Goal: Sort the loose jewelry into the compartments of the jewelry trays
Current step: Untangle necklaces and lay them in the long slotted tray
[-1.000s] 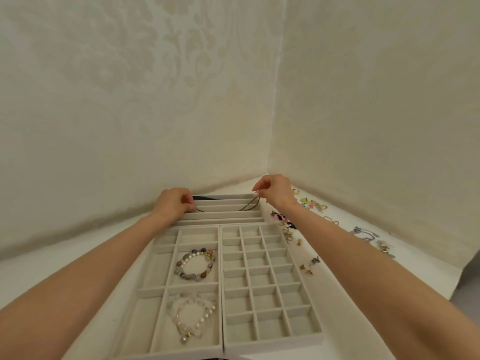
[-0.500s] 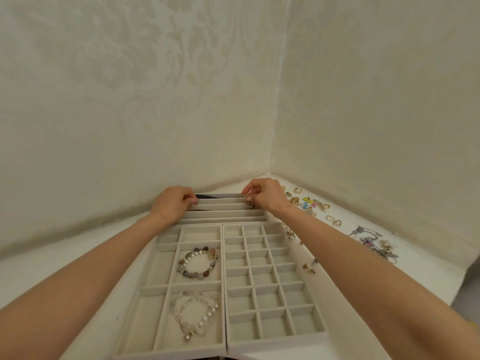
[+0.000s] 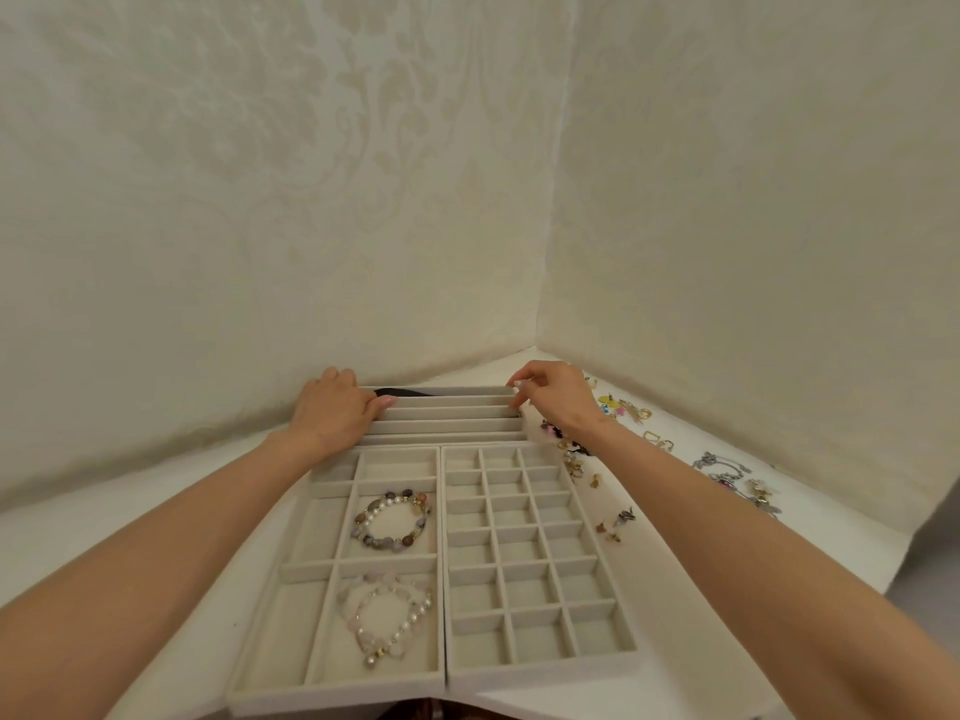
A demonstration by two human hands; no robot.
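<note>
While a pale bracelet (image 3: pixel 390 623) and a mixed-stone bracelet (image 3: pixel 392 519) occupy separate left tray (image 3: pixel 291 634) compartments, loose jewelry (image 3: pixel 623 518) lies right of the grid tray (image 3: pixel 540 652). Beyond: left hand (image 3: pixel 332 413) and right hand (image 3: pixel 558 394), fingers curled, at opposite ends of the slotted tray (image 3: pixel 447 425), grasp indeterminable; dark cord (image 3: pixel 400 391) in farthest slot.

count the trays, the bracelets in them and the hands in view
trays: 3 (slotted tray, wide-compartment tray, grid tray)
bracelets: 2 (dark bead bracelet, pale bead bracelet)
hands: 2 (left hand, right hand)
total: 7
</note>
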